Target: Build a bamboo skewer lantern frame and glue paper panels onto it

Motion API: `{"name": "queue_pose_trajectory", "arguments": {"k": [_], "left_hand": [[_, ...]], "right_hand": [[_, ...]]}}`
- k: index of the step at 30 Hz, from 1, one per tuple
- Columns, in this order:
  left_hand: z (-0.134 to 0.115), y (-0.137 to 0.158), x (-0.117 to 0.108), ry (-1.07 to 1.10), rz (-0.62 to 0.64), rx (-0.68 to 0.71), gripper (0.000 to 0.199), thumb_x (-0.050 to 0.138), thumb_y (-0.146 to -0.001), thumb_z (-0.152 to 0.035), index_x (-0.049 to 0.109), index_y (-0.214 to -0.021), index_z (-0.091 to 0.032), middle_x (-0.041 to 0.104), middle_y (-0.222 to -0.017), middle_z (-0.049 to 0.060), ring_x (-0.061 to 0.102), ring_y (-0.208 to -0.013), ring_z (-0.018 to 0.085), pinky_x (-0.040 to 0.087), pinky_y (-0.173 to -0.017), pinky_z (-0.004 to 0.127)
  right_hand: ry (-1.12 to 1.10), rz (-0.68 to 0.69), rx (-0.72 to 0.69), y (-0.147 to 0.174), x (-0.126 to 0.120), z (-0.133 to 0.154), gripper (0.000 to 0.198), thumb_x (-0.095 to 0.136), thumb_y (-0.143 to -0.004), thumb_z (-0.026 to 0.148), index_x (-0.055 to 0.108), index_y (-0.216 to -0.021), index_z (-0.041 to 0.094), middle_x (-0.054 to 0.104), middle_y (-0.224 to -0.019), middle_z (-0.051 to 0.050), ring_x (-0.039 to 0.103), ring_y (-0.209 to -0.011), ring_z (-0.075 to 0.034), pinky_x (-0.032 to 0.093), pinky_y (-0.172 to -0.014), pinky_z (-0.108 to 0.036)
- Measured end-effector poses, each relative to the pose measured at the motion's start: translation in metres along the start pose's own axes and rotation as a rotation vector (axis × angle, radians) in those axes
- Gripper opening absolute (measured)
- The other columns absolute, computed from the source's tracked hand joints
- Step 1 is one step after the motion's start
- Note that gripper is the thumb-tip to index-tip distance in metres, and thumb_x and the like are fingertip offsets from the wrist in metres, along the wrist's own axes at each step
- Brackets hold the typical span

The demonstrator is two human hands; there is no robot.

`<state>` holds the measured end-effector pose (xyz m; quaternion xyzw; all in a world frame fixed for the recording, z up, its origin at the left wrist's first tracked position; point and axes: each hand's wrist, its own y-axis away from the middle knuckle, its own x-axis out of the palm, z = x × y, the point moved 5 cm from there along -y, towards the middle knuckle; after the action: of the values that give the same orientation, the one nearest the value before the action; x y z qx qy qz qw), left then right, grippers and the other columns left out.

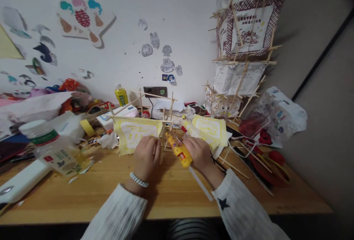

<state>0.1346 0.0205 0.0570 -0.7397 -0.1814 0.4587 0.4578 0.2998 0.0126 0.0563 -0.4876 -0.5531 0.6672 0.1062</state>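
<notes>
My right hand point(199, 152) is wrapped round a yellow hot glue gun point(179, 150), its nozzle tilted up and to the left. A white glue stick point(200, 184) sticks out of the gun's rear end. My left hand point(147, 156) is closed at the lower right corner of a yellow-and-white printed sheet point(135, 131), by an upright thin stick of a wooden stick frame point(172, 109). The sheet hangs on that frame. The gun's nozzle is close to the frame's sticks; whether it touches them I cannot tell.
A tall stick tower with printed panels point(249, 29) stands at the back right. Another yellow printed sheet point(211, 129) lies right of my hands. A clear bottle point(55, 151) and a white device point(24, 181) are at left. Scissors with red handles point(262, 166) lie at right.
</notes>
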Motion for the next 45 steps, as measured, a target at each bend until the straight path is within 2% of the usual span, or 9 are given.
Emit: {"name": "queue_pose_trajectory", "arguments": {"k": [13,22,45], "left_hand": [[-0.0039,-0.0035,-0.0034,-0.065,-0.014,0.071,0.014,0.046,-0.087,-0.024,0.052,-0.075,-0.02,0.056,-0.071,0.004,0.05,-0.071,0.019,0.041,-0.066,0.032],[-0.0031,-0.003,-0.0036,-0.063,-0.029,0.056,0.013,0.046,-0.086,-0.017,0.049,-0.073,-0.02,0.054,-0.07,0.004,0.048,-0.069,0.02,0.04,-0.066,0.033],[-0.0031,-0.0034,-0.0069,-0.047,-0.052,0.053,0.015,0.045,-0.087,-0.017,0.051,-0.073,-0.019,0.054,-0.07,0.005,0.049,-0.071,0.021,0.041,-0.066,0.034]], "right_hand": [[0.013,-0.013,0.02,-0.0047,-0.0034,0.001,0.038,0.029,-0.096,0.031,0.055,-0.07,0.019,0.059,-0.063,-0.004,0.052,-0.059,-0.017,0.033,-0.055,-0.03],[0.03,-0.019,0.016,-0.0043,-0.0039,0.0013,0.038,0.03,-0.095,0.029,0.054,-0.067,0.02,0.057,-0.061,-0.004,0.05,-0.057,-0.016,0.03,-0.054,-0.03],[0.011,-0.014,-0.006,-0.0005,-0.0054,0.0001,0.036,0.032,-0.093,0.026,0.052,-0.063,0.02,0.053,-0.056,-0.002,0.046,-0.055,-0.016,0.028,-0.054,-0.03]]}}
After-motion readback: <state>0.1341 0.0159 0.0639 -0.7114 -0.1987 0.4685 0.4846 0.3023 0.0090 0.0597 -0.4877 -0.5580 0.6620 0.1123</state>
